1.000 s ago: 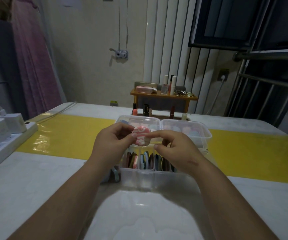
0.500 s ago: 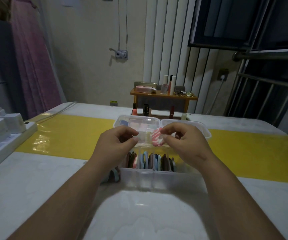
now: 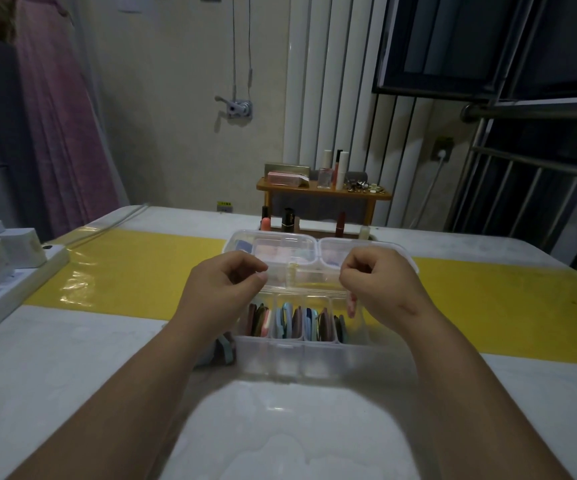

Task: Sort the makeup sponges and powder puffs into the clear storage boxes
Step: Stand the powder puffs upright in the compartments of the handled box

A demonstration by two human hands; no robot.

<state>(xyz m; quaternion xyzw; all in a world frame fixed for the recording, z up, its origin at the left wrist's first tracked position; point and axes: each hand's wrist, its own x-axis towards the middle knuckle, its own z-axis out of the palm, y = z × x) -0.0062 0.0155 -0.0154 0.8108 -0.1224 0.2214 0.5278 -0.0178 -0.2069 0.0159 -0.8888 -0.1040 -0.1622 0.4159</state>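
**Sorting step: current status**

L hand (image 3: 224, 285): clenched, fingers curled, nothing in it, above L end of front clear box (image 3: 301, 355). R hand (image 3: 380, 282): fingers curled over pink-white puff (image 3: 351, 304); grasping vs. released, cannot tell. Puff is upright on edge at box R end. Other puffs (image 3: 289, 320) stand on edge in its compartments. Box sits mid-tabletop (image 3: 72, 358), w/ two lidded clear boxes (image 3: 273, 245) just behind.

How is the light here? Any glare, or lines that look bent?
Head view: the room is dim; a bright glare patch lies on the white table near the camera; the yellow strip shines at left; the railing bars at right lean, likely lens distortion.
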